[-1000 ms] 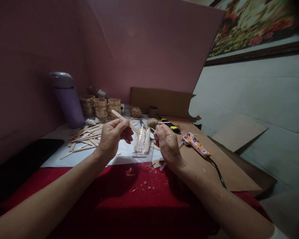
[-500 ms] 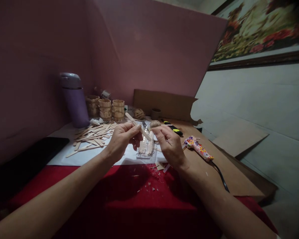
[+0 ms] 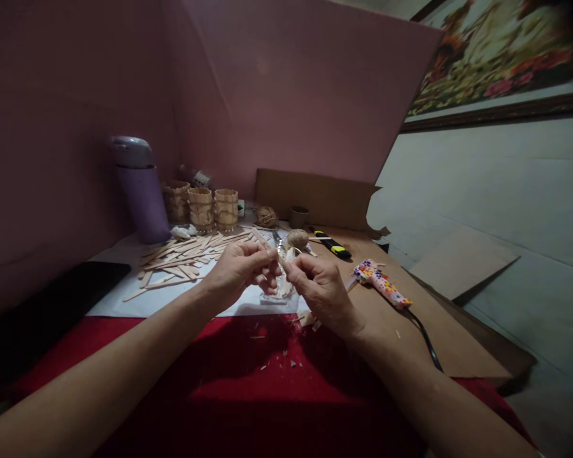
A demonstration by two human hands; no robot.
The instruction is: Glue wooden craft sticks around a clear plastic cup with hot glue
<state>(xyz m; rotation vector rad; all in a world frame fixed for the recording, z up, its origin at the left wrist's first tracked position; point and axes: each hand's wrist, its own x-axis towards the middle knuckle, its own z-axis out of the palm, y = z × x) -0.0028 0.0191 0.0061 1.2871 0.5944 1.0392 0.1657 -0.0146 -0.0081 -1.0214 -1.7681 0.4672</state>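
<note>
Between my hands is a wooden craft stick (image 3: 258, 236), tilted with its far end up to the left. My left hand (image 3: 241, 267) pinches it along its length with thumb and fingers. The fingers of my right hand (image 3: 321, 286) are closed at the stick's near end; the tip is hidden by them. Just beneath lies a clear plastic packet (image 3: 274, 299) on white paper, partly covered by my hands. A loose pile of craft sticks (image 3: 179, 259) spreads to the left of my left hand.
Stick-covered cups (image 3: 226, 210) and a purple bottle (image 3: 144, 200) stand at the back left. Twine balls (image 3: 297, 239), a yellow-black utility knife (image 3: 333, 245) and a patterned glue gun (image 3: 382, 286) lie to the right. A dark flat object (image 3: 71, 305) is at left; scraps litter the red cloth (image 3: 248, 375).
My right hand has come left and closed on the near end of the craft stick. My left hand has shifted slightly right, still holding it.
</note>
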